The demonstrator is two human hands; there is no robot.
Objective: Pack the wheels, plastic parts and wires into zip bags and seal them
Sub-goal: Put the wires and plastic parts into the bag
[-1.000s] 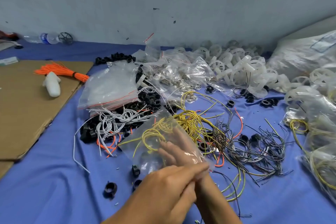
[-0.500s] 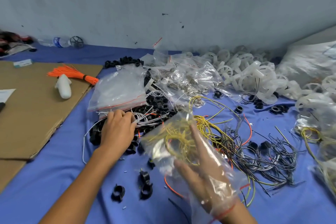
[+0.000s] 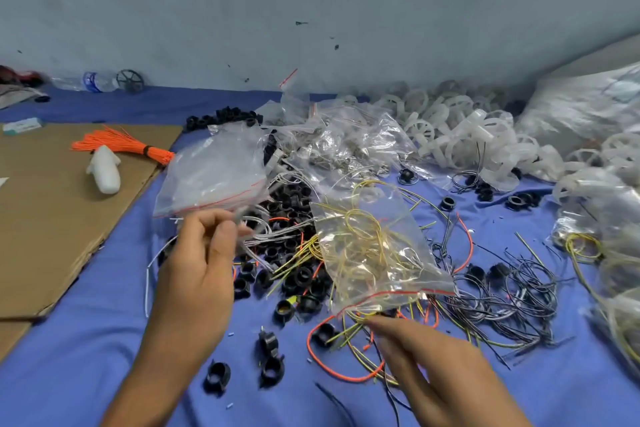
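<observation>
1. Zip bag holding yellow wires lies just beyond the right hand, whose fingertips reach the bag's red-lined mouth; if they pinch it, I cannot tell
2. Left hand, to the left of the bag, pinches white wires with curled fingers

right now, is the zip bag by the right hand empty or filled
Filled: a tangle of yellow wires shows through the clear zip bag. Sealed or not, cannot tell.

left hand pinching white wires, right hand at wire-filled zip bag mouth
</observation>
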